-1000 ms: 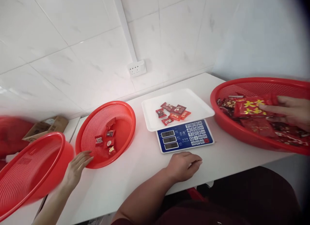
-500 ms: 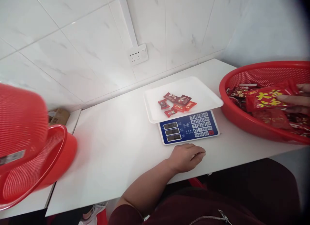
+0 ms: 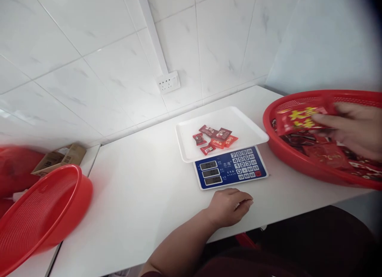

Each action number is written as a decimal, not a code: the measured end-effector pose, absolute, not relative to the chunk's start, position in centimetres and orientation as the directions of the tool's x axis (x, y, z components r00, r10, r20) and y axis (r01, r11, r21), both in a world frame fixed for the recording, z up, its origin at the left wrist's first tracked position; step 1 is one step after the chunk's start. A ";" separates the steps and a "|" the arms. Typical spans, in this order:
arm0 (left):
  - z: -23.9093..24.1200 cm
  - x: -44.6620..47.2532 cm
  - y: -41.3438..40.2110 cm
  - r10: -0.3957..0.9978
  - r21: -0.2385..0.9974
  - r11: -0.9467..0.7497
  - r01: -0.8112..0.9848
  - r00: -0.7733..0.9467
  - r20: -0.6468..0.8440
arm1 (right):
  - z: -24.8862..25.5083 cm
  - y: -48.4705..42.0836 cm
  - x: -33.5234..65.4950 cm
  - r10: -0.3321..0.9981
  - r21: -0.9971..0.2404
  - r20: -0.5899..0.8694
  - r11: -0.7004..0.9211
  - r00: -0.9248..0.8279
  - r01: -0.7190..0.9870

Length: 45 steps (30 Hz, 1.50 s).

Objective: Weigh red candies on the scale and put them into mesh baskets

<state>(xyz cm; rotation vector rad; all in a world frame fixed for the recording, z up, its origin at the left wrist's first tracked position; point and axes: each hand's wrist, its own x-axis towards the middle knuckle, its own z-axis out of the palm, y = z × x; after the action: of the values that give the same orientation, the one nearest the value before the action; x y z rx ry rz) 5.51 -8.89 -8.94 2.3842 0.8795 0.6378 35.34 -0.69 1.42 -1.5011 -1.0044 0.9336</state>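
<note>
My right hand [image 3: 355, 127], smeared by motion, grips a red snack packet [image 3: 301, 118] with big yellow characters, pinched at its right end. It is above the left part of a large red basket [image 3: 273, 143] full of dark red and brown wrapped sweets [image 3: 324, 153]. My left hand [image 3: 229, 207] rests on the white table [image 3: 134, 197], its fingers curled, just in front of a blue and white digital scale [image 3: 232, 167]. On the scale's white tray [image 3: 188, 147] lie several small red and maroon wrapped sweets [image 3: 216, 137].
At the left edge a tilted red basket [image 3: 85, 193] stands over the gap between two tables. Behind it are a cardboard box [image 3: 65, 157] and a red bag-like bundle [image 3: 18, 169]. A tiled wall [image 3: 104, 90] with a socket [image 3: 168, 82] closes off the back.
My right hand has moved left with the snack packet, rising off the sweets. A second red basket, blurred at the left before, has left the view. My left hand stays put.
</note>
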 end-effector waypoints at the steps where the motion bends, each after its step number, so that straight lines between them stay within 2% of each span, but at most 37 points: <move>1: -8.9 5.5 -8.9 0.692 0.603 -0.659 0.450 0.678 0.250 | 2.2 -0.7 33.3 0.936 -0.979 -0.121 -0.167 0.331 0.114; 3: -8.9 5.5 -8.8 0.689 0.600 -0.664 0.447 0.678 0.257 | 3.4 -0.5 29.3 0.960 -0.968 -0.168 -0.203 0.223 0.146; 6: -8.8 5.5 -8.8 0.689 0.601 -0.666 0.442 0.674 0.267 | 4.1 0.3 24.8 0.984 -0.983 -0.178 -0.177 -0.002 0.051; 8: -8.8 5.5 -8.8 0.692 0.601 -0.665 0.444 0.669 0.271 | 3.8 0.9 23.4 0.987 -0.986 -0.158 -0.157 -0.006 0.058; 11: -8.7 5.4 -8.8 0.694 0.595 -0.666 0.449 0.666 0.274 | 2.5 0.6 23.3 0.996 -0.974 -0.056 -0.069 0.069 0.215; 14: -8.7 5.4 -8.9 0.685 0.581 -0.676 0.454 0.678 0.266 | 0.1 -1.7 24.5 1.000 -0.944 0.023 0.028 -0.021 0.330; 19: -8.8 5.5 -8.9 0.658 0.545 -0.703 0.457 0.709 0.255 | -5.3 -7.2 25.4 0.984 -0.905 -0.071 0.005 -0.162 0.425; 22: -8.9 5.6 -9.0 0.650 0.531 -0.710 0.462 0.719 0.244 | -8.3 -9.2 24.9 0.984 -0.846 -0.089 0.006 -0.153 0.533; 26: -8.9 5.6 -9.0 0.648 0.516 -0.711 0.477 0.729 0.219 | -10.4 -10.0 24.0 0.986 -0.757 -0.011 0.100 -0.166 0.646; 35: -9.0 5.5 -8.8 0.661 0.532 -0.690 0.490 0.727 0.188 | -10.2 -9.9 23.9 0.987 -0.757 0.031 0.126 -0.158 0.641; 41: -9.1 5.6 -9.0 0.631 0.534 -0.733 0.421 0.714 0.304 | -10.5 -9.9 23.9 0.985 -0.781 0.046 0.138 -0.165 0.609; 45: -7.2 5.2 -8.5 0.688 0.555 -0.713 0.429 0.578 0.439 | -10.7 -10.0 24.1 0.983 -0.783 0.053 0.152 -0.178 0.603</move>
<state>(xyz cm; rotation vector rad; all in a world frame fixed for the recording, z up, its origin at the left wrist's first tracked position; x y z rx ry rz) 5.22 -8.47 -7.22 2.4220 0.9023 0.9156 24.10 -9.99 -10.72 -1.5088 -1.8551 0.8478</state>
